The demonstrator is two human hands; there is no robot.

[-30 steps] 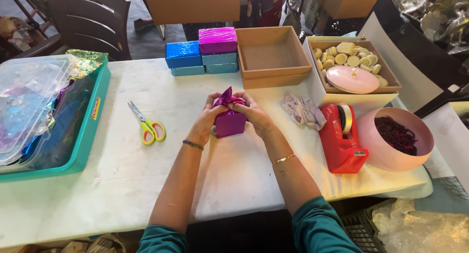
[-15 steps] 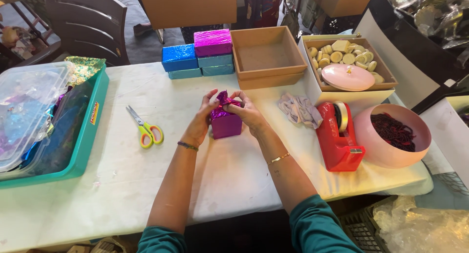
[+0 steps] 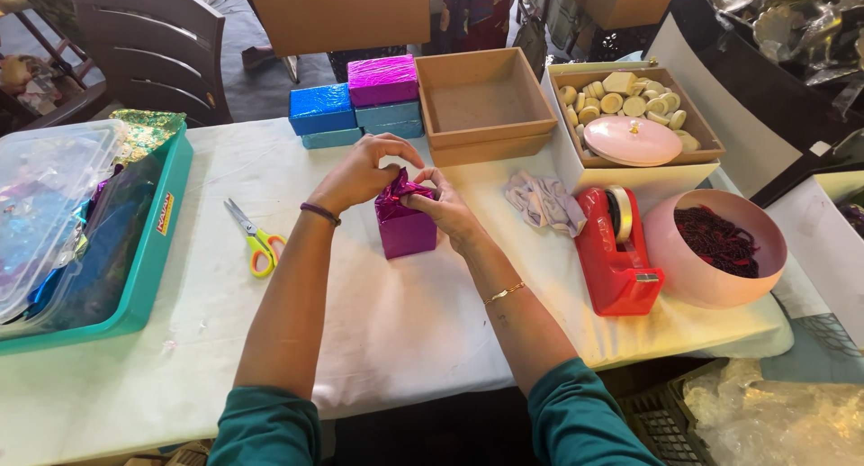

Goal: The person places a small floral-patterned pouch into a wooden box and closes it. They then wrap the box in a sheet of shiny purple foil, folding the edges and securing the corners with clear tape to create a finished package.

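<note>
A small box wrapped in shiny magenta foil (image 3: pixel 407 232) stands upright on the white table (image 3: pixel 396 331) in the middle of the view. My left hand (image 3: pixel 364 171) pinches the gathered foil at its top from the left. My right hand (image 3: pixel 443 207) grips the same bunched foil from the right, fingers curled against the box's upper edge. Both forearms reach in from the bottom, with teal sleeves at the elbows.
Yellow-handled scissors (image 3: pixel 256 241) lie left of the box. A red tape dispenser (image 3: pixel 617 250) and pink bowl (image 3: pixel 711 250) sit right. Behind are wrapped blue and magenta boxes (image 3: pixel 355 101), an open cardboard box (image 3: pixel 484 106) and a teal tray (image 3: pixel 135 250) at left.
Both hands stay on the foil-wrapped box, which has shifted slightly; the fingers have worked the foil at the top into a tighter bunch.
</note>
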